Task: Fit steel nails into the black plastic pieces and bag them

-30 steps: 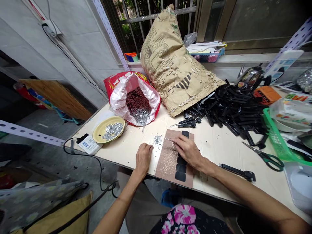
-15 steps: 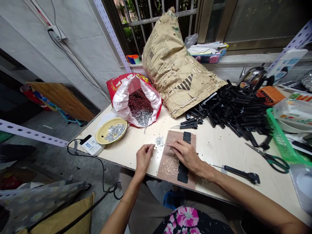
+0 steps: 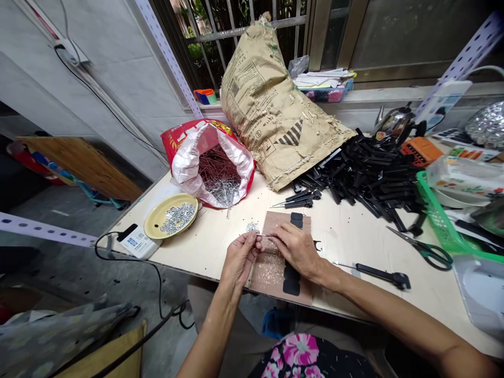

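My left hand (image 3: 241,257) and my right hand (image 3: 297,248) meet over a brown board (image 3: 271,265) with black pads at the table's near edge. My right hand pinches a thin metal pin (image 3: 266,235) that points left. My left hand's fingertips are pinched at the pin's tip, on something too small to make out. A small heap of shiny little metal pieces (image 3: 252,227) lies just beyond the fingers.
A yellow plate (image 3: 154,226) of small metal parts and an open red-and-white bag (image 3: 189,157) of pins sit at left. A big paper sack (image 3: 268,110), a pile of black plastic parts (image 3: 370,176), scissors (image 3: 423,248), a black tool (image 3: 378,274) and a green basket (image 3: 437,220) lie behind and right.
My left hand has lifted from the table and moved right to meet the pin's tip. My right hand has stayed on the pin over the board.
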`<action>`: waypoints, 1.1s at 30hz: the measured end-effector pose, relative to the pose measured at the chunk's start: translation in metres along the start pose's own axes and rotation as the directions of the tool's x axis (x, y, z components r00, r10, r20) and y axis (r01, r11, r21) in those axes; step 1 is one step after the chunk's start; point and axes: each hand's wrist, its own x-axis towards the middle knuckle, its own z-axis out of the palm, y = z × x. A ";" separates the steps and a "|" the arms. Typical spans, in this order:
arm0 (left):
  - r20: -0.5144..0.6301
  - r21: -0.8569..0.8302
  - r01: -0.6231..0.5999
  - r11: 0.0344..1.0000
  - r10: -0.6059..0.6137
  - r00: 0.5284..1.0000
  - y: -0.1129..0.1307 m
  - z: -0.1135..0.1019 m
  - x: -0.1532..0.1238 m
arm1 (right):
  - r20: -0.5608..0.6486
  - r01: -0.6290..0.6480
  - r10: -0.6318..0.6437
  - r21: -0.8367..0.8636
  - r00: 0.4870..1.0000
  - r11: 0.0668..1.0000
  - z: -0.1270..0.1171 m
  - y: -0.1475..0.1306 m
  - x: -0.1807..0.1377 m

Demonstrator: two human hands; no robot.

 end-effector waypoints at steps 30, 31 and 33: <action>0.026 0.450 -0.228 0.864 0.242 0.970 -0.007 0.001 0.002 | 0.017 0.024 -0.021 -0.217 1.000 0.976 0.002 0.003 -0.009; 0.029 0.461 -0.230 0.857 0.244 0.969 -0.007 0.001 0.002 | 0.014 0.014 -0.011 -0.204 1.000 0.979 0.001 0.003 -0.009; 0.031 0.485 -0.237 0.842 0.255 0.966 -0.007 0.001 0.002 | 0.024 -0.020 0.024 -0.158 0.999 0.987 0.000 0.002 -0.009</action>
